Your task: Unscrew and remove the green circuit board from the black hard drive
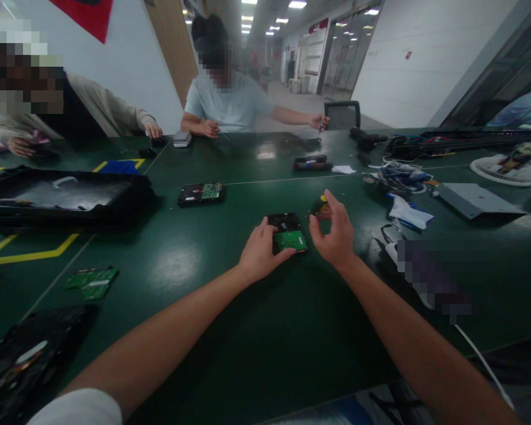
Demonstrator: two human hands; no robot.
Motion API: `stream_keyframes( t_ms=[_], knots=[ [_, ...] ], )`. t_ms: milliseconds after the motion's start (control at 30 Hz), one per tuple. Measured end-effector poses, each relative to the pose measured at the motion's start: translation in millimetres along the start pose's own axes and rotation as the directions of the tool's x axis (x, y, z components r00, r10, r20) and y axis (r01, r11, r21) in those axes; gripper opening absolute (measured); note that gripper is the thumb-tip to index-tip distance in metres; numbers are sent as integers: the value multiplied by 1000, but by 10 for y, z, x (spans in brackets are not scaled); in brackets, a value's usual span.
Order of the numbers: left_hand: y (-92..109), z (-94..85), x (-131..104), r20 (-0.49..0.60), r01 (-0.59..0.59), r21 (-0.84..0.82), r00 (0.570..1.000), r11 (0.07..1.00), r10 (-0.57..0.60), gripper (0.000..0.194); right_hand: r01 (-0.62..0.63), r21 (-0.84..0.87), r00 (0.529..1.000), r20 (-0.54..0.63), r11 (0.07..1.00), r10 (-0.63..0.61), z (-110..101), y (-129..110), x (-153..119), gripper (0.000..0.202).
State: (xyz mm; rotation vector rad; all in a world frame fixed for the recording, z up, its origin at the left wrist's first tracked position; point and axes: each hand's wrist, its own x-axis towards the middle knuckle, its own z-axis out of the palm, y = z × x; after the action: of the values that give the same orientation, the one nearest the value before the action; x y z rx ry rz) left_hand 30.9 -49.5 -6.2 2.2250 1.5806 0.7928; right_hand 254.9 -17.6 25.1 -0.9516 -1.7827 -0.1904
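A hard drive lies on the green table with its green circuit board facing up. My left hand grips it along the left and near sides, the thumb across its near edge. Just right of the drive, my right hand is raised, thumb and fingers closed around a screwdriver with a dark and yellow handle. The screwdriver's tip cannot be made out. Farther off to the left rests a second hard drive, also with a green board showing.
Loose green circuit boards and a large black tray-like casing are at left. On the right lie a bundle of cables, a grey metal plate and a blurred-out device with a white cord. Two people sit across the table.
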Motion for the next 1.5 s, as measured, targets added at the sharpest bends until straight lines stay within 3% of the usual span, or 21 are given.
stream_keyframes(
  t_ms=[1500],
  knots=[
    [6,-10,-4,8,14,-25,1000,1000,-13,70,-26,24,1000,-10,999,27,5,-11,1,70]
  ],
)
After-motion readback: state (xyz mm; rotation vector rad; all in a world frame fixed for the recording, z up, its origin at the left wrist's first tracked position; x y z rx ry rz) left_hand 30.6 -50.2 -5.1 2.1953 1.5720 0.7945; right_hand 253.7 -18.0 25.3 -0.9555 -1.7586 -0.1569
